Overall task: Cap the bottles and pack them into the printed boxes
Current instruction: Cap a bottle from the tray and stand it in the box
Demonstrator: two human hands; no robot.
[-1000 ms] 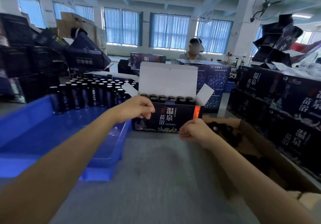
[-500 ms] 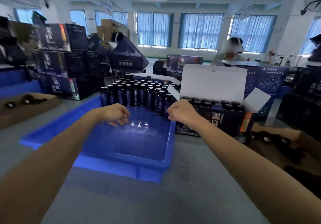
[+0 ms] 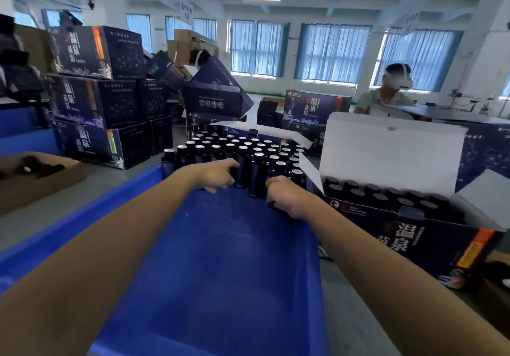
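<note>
Both hands are further forward than half a second ago: then short of the stock, now at its front row.

Near end of tray (image 3: 220, 273): bare blue floor, both forearms stretched over it. Left hand (image 3: 218, 175) is at a front-row bottle, fingers bent towards its far side, thumb down; whether it grips yet, cannot tell. Right hand (image 3: 287, 195) is clenched round a bottle (image 3: 271, 204) at the near edge of the group (dark base shows under the fist).

Behind them the bottles (image 3: 242, 151) stand upright, packed tight at the tray's far end. Tops are pale and shiny, so judged uncapped.

Just right of the tray is the open box (image 3: 414, 245), lid up, with rows of black-capped bottles inside. It looks nearly full.

Judgement: a fresh fetch is starting, and these need caps before they go in.

Further back are stacked boxes (image 3: 96, 79) on the left and a person (image 3: 386, 96) at another bench.
</note>
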